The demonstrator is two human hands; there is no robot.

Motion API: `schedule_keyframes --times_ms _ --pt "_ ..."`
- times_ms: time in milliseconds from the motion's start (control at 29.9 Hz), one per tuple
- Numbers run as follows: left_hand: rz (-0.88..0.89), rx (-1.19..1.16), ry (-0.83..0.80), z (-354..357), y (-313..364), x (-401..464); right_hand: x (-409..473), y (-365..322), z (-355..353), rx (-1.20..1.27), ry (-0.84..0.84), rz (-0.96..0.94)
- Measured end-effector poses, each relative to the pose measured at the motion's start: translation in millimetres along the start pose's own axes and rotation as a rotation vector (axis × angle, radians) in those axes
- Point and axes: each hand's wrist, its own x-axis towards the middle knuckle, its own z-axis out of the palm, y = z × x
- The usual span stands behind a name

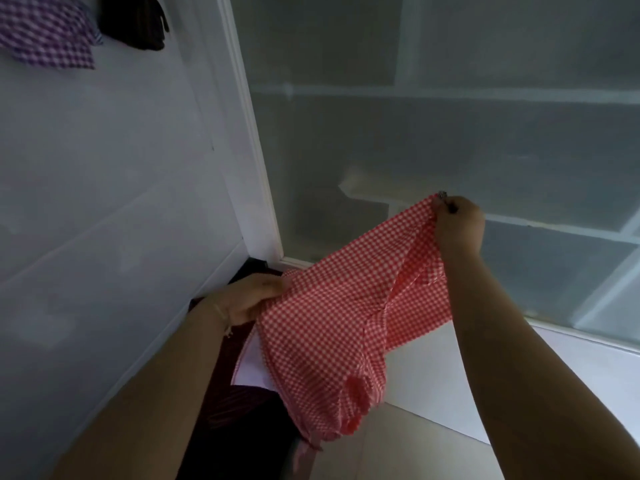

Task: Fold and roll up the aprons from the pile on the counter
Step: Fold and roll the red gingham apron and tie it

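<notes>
Right hand: right hand (pixel 457 225) is raised, fingers pinched round one upper corner of the red checked apron (pixel 332 323); something small and metallic shows at the fingertips, too small to name.
Left hand: left hand (pixel 247 299) sits lower and nearer the wall corner, fingers curled round the opposite edge of the same cloth; a thin band circles its wrist.
Apron held: the red checked apron hangs in the air between the two hands, stretched slackly, creased down the middle, its lower end drooping in loose folds. A white patch (pixel 251 367) shows under its left edge; whether lining or a separate cloth I cannot tell.
Below the apron: dark maroon fabric (pixel 225 407) lies beneath the left forearm, probably more of the pile; the counter itself is not clearly in view.
Surroundings: white wall (pixel 104 202) to the left, frosted glass panels (pixel 450 133) behind, pale tiled floor (pixel 398 445) at the lower right.
Far cloths: a purple checked cloth (pixel 45 32) and a dark cloth (pixel 135 22) sit at the top left corner, well apart from the hands.
Progress: this apron looks only shaken out, with no neat fold and no roll yet. No finished roll is visible, so folding, rolling and the remaining cloths all appear left to do.
</notes>
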Motion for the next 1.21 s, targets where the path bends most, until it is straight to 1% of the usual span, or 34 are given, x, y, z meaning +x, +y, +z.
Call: schedule_keyframes --times_ms 67,134,268,335,402,502,536,636,737,804,904,1038,1205 --pt "-0.033 0.098 0.088 -3.6 -1.2 -7.8 -2.7 -0.7 6.8 0.028 -0.012 -0.006" --pt "-0.024 0.121 0.174 -0.4 -6.4 -9.5 -2.9 -4.3 9.9 0.036 -0.027 -0.021" --pt "0.056 0.123 0.347 7.7 -27.0 -11.7 -2.1 -21.1 17.5 0.078 -0.080 -0.089" --pt "0.089 0.038 0.390 11.4 -39.4 -9.8 0.3 -29.5 18.9 0.082 -0.086 -0.129" --pt "0.113 -0.050 0.398 13.9 -48.3 -9.3 3.0 -38.7 20.1 0.096 -0.117 -0.148" --pt "0.057 0.057 0.369 18.2 -54.3 -7.8 6.1 -46.3 21.9 0.145 -0.189 -0.134" --pt "0.022 0.045 0.360 19.0 -55.0 -7.6 6.9 -46.4 23.2 0.161 -0.203 -0.112" --pt "-0.053 -0.131 0.331 18.5 -57.6 -5.7 6.1 -44.2 25.8 0.220 -0.233 -0.014" --pt "-0.043 -0.246 0.341 15.2 -62.3 -6.6 6.3 -38.1 27.9 0.288 -0.257 0.093" --pt "-0.042 -0.292 0.380 16.0 -63.6 -8.3 6.9 -34.3 28.7 0.313 -0.279 0.159" --pt "-0.048 -0.202 0.473 13.4 -67.9 -10.8 5.7 -30.3 29.0 0.324 -0.338 0.209" --pt "-0.049 -0.142 0.538 6.4 -71.2 -13.6 6.9 -24.3 29.4 0.220 -0.391 0.162" --pt "0.017 0.126 0.566 8.4 -74.0 -11.7 14.8 -9.5 31.4 0.113 -0.397 0.181"
